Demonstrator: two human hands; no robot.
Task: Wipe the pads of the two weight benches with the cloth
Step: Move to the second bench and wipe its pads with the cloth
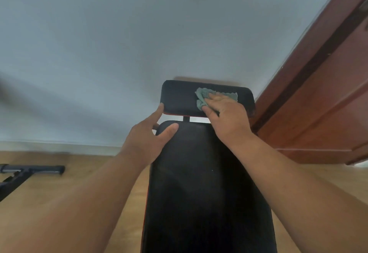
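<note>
Cloth (207, 96) half hidden under right hand (227, 117)

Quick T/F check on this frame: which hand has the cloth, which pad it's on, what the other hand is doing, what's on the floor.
1. The right hand presses the green cloth onto the small head pad. True.
2. The cloth lies on the long back pad. False: it is on the small head pad above it.
3. The left hand holds a second cloth. False: it is empty, its index finger on the head pad's lower left corner and its thumb on the top of the long back pad.
4. A dark metal frame part lies on the wooden floor to the left. True.
5. The two pads touch. False: a gap with a black post separates them.
</note>
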